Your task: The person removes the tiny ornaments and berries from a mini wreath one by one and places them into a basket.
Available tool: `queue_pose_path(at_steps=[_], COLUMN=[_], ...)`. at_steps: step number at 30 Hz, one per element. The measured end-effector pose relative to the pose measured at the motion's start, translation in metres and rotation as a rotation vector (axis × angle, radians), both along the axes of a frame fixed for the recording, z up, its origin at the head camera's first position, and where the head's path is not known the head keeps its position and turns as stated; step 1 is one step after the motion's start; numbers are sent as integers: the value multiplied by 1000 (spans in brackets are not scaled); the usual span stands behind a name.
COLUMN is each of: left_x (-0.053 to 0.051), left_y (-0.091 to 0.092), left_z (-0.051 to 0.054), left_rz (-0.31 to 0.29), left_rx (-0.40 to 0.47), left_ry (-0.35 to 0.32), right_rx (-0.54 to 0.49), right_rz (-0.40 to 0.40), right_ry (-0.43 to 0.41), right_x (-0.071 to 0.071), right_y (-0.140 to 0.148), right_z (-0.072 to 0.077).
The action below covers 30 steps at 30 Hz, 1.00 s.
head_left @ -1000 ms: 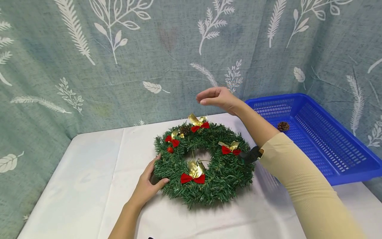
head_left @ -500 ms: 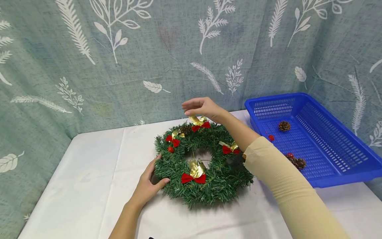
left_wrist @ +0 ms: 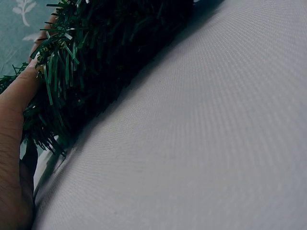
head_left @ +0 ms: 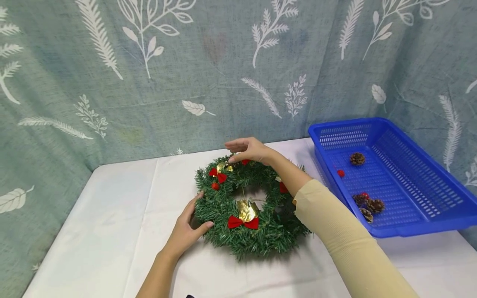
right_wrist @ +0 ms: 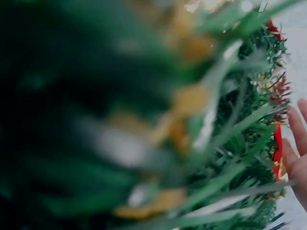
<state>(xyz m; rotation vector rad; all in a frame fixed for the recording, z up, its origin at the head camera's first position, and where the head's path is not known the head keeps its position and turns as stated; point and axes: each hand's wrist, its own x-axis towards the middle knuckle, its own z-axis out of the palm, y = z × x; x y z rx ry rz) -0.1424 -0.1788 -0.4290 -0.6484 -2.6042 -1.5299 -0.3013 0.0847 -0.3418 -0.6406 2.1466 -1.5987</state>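
Observation:
A green wreath [head_left: 275, 236] lies on the white-covered table, trimmed with red bows, gold ribbons and a small red ball [head_left: 215, 186]. My left hand [head_left: 186, 229] grips its left rim, thumb at the near side; the left wrist view shows that hand [left_wrist: 14, 124] against the green tinsel. Over the far rim hovers my right hand [head_left: 251, 150], fingers loosely bent, covering most of the far red bow [head_left: 246, 162]. In the right wrist view its fingers [right_wrist: 297, 127] are close to a red bow [right_wrist: 277, 148]; touching or not, I cannot tell. A red bow [head_left: 243, 222] with gold ribbon sits at the front.
A blue plastic basket [head_left: 406, 231] stands at the right, holding several pine cones [head_left: 375, 205] and red balls [head_left: 340, 173]. A green leaf-patterned curtain [head_left: 167, 124] hangs behind the table [head_left: 108, 231]. The right forearm crosses the wreath's right side.
My right hand has moved left and down to the wreath's far rim, now covering the bow there. More of the basket's contents shows. The left hand has stayed at the wreath's left rim.

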Motion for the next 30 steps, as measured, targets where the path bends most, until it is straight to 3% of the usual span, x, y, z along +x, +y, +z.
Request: queue_pose_path(at_steps=[3, 7, 14, 16, 23, 30], left_x=[3, 4, -10, -11, -9, -9], left_y=[3, 5, -6, -7, -6, -6], left_z=[7, 7, -22, -24, -23, -21], left_rz=[-13, -21, -18, -18, -19, -20], left_rx=[9, 38, 36, 33, 36, 47], left_ry=[16, 17, 42, 50, 49, 34], right_rx=[23, 73, 147, 168, 216, 278], right_rz=[0, 24, 68, 71, 79, 38], right_ry=[-5, -11, -6, -1, 35, 70], right_x=[-1, -4, -4, -5, -5, -3], right_y=[3, 4, 0, 0, -1, -2], right_z=[-4, -10, -15, -17, -25, -23])
